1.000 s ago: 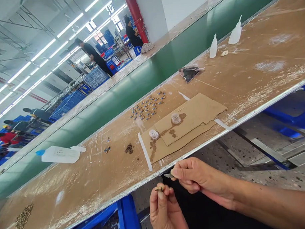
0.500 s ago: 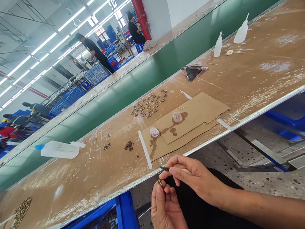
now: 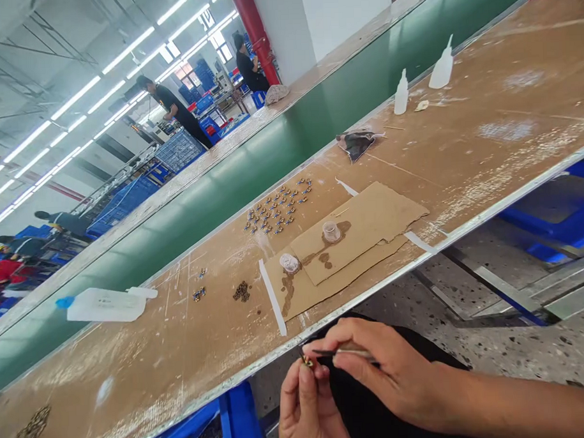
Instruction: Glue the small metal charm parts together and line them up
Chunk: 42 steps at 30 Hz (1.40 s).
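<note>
In the lower middle, my left hand (image 3: 311,407) pinches a small gold-coloured metal piece (image 3: 306,360) between thumb and fingertips. My right hand (image 3: 383,363) is closed round a slim tool with a dark tip and a pale handle (image 3: 325,352); its exact kind I cannot make out. The tool's dark end lies close by the gold piece, and whether it touches is unclear. Both hands are just off the table's near edge, above my dark-clothed lap. On the table beyond them is a cardboard sheet (image 3: 365,255) with wet stains, bearing a small clear cup (image 3: 331,231) and a whitish round lid or dish (image 3: 288,263).
Several small gold-and-blue pieces (image 3: 278,208) lie in rows, with a dark pile of tiny parts (image 3: 241,291) nearer. A white bottle (image 3: 106,305) lies at left; two squeeze bottles (image 3: 401,95) stand at right. A blue bin (image 3: 239,416) is below the edge. Co-workers are far off.
My right hand and its tool have moved lower, with the dark tip now closer to the gold piece. The whole view has shifted slightly.
</note>
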Each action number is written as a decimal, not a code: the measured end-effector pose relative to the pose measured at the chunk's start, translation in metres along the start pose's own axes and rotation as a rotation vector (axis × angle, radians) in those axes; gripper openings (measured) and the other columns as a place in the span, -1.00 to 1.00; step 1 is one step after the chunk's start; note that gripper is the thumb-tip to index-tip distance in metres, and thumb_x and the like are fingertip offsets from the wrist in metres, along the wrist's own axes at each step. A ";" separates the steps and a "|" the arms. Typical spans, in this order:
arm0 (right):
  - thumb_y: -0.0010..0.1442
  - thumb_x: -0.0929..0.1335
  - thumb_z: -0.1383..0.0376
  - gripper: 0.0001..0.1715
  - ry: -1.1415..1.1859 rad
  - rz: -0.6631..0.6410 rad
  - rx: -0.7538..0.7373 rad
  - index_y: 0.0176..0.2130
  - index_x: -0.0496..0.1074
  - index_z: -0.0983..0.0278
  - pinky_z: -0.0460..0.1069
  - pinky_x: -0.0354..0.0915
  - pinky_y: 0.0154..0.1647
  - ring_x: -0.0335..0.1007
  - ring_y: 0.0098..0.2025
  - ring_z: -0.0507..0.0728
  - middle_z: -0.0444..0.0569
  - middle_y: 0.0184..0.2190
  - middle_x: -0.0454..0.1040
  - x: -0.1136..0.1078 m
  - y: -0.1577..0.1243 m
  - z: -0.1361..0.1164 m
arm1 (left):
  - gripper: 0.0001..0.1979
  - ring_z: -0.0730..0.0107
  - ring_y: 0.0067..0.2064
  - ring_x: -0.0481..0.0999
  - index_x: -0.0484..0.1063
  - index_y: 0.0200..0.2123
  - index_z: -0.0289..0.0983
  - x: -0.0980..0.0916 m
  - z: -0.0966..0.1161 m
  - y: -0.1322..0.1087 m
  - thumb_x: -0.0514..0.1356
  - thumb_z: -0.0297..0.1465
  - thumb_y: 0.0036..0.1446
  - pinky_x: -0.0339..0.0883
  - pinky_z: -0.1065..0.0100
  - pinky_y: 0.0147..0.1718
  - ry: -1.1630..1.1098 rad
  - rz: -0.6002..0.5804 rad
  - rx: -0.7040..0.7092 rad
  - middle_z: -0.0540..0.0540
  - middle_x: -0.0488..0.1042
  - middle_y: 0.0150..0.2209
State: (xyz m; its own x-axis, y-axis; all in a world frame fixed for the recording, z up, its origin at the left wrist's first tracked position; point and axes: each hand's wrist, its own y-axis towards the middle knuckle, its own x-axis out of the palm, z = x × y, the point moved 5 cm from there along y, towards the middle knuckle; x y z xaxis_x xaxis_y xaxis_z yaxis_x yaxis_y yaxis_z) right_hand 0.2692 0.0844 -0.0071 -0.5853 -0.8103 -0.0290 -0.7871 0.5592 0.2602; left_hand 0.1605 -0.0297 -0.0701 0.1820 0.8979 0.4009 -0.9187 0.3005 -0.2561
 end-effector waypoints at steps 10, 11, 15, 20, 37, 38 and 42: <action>0.33 0.16 0.09 -0.67 -0.048 0.161 0.174 -0.15 0.34 0.25 -0.10 0.28 -0.32 0.38 -0.40 -0.01 -0.08 -0.32 0.52 -0.048 0.000 0.016 | -0.79 0.64 -0.45 0.52 0.58 -0.47 -0.13 0.057 0.030 -0.012 0.47 -0.29 -0.27 0.45 0.62 -0.34 0.068 -0.149 0.067 0.08 0.57 -0.46; 0.32 0.18 0.08 -0.68 -0.083 0.245 0.157 -0.16 0.36 0.23 -0.11 0.27 -0.33 0.38 -0.39 -0.01 -0.10 -0.33 0.52 -0.065 0.004 0.016 | -0.78 0.64 -0.45 0.52 0.58 -0.48 -0.12 0.062 0.031 -0.010 0.48 -0.29 -0.29 0.45 0.63 -0.34 0.079 -0.159 0.062 0.09 0.57 -0.47; 0.27 0.23 0.13 -0.71 -0.437 0.545 0.085 -0.21 0.45 0.21 -0.06 0.22 -0.29 0.38 -0.30 0.05 -0.08 -0.31 0.50 -0.140 0.029 0.014 | -0.68 0.56 -0.45 0.54 0.58 -0.51 -0.16 0.080 0.031 0.013 0.52 -0.27 -0.44 0.46 0.57 -0.39 0.171 -0.213 0.053 0.04 0.57 -0.49; 0.20 0.25 0.24 -0.75 -0.533 0.634 0.136 -0.20 0.45 0.27 -0.03 0.23 -0.21 0.42 -0.20 0.10 -0.03 -0.22 0.52 -0.195 0.054 0.034 | -0.63 0.50 -0.45 0.52 0.58 -0.48 -0.25 0.122 0.044 0.050 0.49 -0.21 -0.42 0.44 0.50 -0.36 0.540 -0.306 0.221 -0.03 0.56 -0.50; 0.23 0.28 0.29 -0.85 -0.481 0.596 0.209 -0.28 0.45 0.24 -0.09 0.06 -0.35 0.33 -0.36 0.02 -0.12 -0.36 0.50 -0.202 0.054 0.044 | -0.72 0.29 -0.42 0.48 0.55 -0.45 -0.21 0.261 0.041 0.060 0.20 -0.13 -0.07 0.30 0.28 -0.33 1.580 -0.820 0.667 -0.05 0.55 -0.48; 0.23 0.29 0.29 -0.85 -0.480 0.596 0.211 -0.28 0.45 0.25 -0.08 0.06 -0.35 0.33 -0.35 0.02 -0.11 -0.35 0.50 -0.202 0.054 0.044 | -0.72 0.30 -0.42 0.48 0.55 -0.45 -0.21 0.262 0.040 0.060 0.21 -0.13 -0.07 0.30 0.29 -0.34 1.587 -0.826 0.664 -0.05 0.55 -0.48; 0.24 0.28 0.30 -0.85 -0.474 0.595 0.211 -0.27 0.45 0.25 -0.08 0.08 -0.33 0.36 -0.30 0.04 -0.10 -0.32 0.51 -0.203 0.054 0.044 | -0.73 0.32 -0.45 0.47 0.55 -0.47 -0.21 0.266 0.038 0.061 0.20 -0.14 -0.09 0.31 0.29 -0.35 1.611 -0.834 0.658 -0.05 0.54 -0.50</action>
State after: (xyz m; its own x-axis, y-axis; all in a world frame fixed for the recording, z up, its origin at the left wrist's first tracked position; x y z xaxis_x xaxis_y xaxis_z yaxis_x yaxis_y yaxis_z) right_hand 0.3370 0.2865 -0.0294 -0.9030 -0.2301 -0.3629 -0.3080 0.9354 0.1735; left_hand 0.1399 0.2154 0.0545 0.3266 0.1352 -0.9355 -0.3397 0.9404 0.0173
